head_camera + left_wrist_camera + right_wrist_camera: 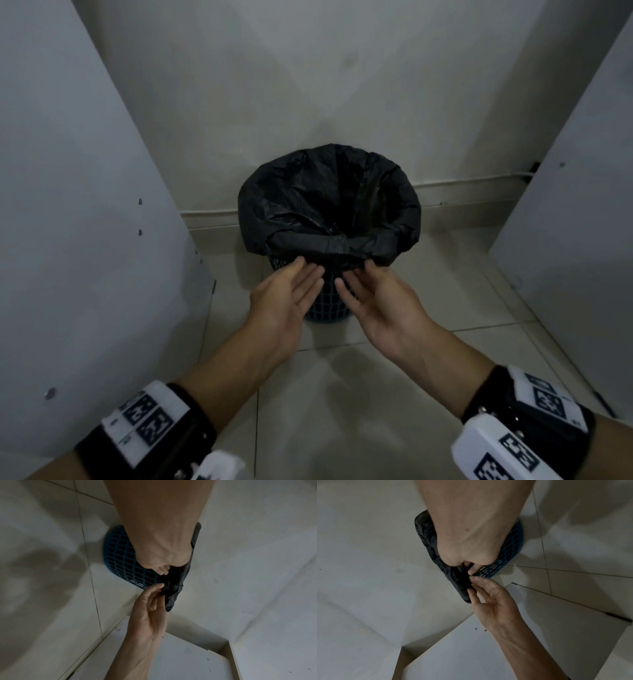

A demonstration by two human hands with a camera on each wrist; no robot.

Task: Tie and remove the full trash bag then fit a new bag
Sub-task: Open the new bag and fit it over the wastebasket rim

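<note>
Hands at black bag overhang

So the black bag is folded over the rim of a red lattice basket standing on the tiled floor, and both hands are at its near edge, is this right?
Not quite: the basket is blue, not red, as the left wrist view shows. The rest holds: the black bag is folded over its rim, on the tiled floor, with the left hand and right hand at the near edge.
</note>
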